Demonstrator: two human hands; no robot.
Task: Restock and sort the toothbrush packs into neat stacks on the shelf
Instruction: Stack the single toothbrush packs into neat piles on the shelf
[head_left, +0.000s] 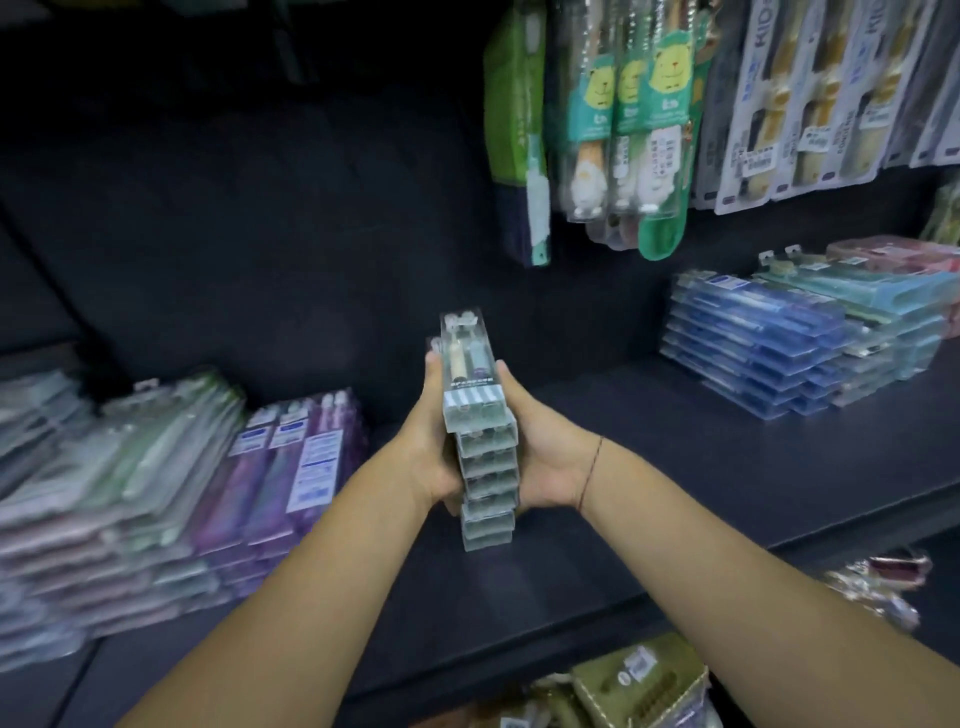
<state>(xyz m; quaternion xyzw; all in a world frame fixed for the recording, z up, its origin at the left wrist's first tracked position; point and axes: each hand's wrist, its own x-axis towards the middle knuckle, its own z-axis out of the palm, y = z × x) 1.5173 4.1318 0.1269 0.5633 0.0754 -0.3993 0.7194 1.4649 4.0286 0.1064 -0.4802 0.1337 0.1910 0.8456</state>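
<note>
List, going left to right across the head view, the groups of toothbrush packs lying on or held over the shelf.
Pale green and pink stacks → purple packs → clear packs gripped between left hand and right hand → blue stack.

A shop: hanging toothbrush packs (660, 119) above stocked shelf (675, 467).

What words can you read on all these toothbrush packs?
"KID": sideways on the grey hanging packs; the rest is cut off at the top edge.
On the bear packs: print too blurred to read.
On the purple packs: white labels too blurred.
On the blue packs: label too small.
On the held stack: print too small.
</note>
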